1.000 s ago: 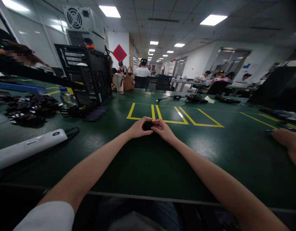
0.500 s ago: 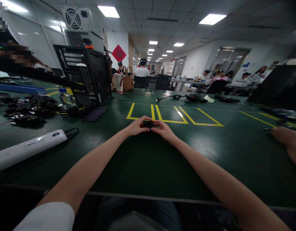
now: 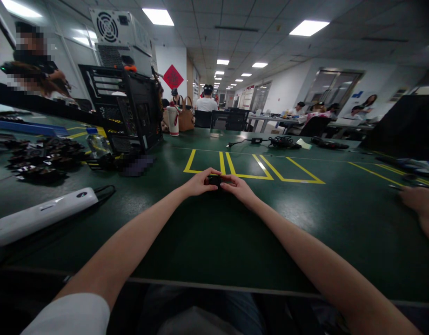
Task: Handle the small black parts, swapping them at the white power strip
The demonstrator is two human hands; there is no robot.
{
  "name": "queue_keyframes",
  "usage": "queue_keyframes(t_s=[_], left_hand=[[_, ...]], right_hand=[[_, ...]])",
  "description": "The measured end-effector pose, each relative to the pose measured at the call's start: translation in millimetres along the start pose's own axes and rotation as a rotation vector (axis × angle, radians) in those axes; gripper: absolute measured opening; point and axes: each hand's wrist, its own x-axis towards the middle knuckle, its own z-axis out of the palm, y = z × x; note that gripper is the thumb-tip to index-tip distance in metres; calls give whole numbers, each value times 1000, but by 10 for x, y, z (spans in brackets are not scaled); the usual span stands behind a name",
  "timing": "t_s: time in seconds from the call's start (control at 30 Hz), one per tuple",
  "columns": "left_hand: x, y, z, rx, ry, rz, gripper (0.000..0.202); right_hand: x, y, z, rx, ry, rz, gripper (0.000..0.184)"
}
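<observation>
Between my two hands is a small black block-like object, too dark and small to identify. My left hand grips its left side, thumb in front and fingers over the back and top. On the opposite side my right hand closes thumb and fingers on its right end. Both hands are just in front of the yellow tape outlines on the dark green table. Part of the object is hidden behind my fingers.
At left lie a white elongated device with a black strap, a pile of black metal parts, a water bottle and an open computer case. Cables lie farther back. Another person's hand works at the right edge.
My hands stay nearly in place around the black object. At right, the other person's hand has shifted slightly right, and a standing person now shows at the upper left.
</observation>
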Motion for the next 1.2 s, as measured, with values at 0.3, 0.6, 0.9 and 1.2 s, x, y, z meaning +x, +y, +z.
queue_keyframes(t_s=[0.3, 0.6, 0.9, 1.2], left_hand=[[5, -21, -3, 7, 2, -2, 45], [10, -31, 5, 1, 5, -6, 45], [6, -16, -1, 11, 2, -18, 44], [3, -28, -8, 21, 1, -14, 45]], right_hand=[[-33, -30, 21, 26, -4, -74, 24], [28, 21, -9, 20, 16, 2, 31], [-42, -10, 1, 65, -31, -25, 31], [-7, -13, 4, 49, 11, 57, 33]])
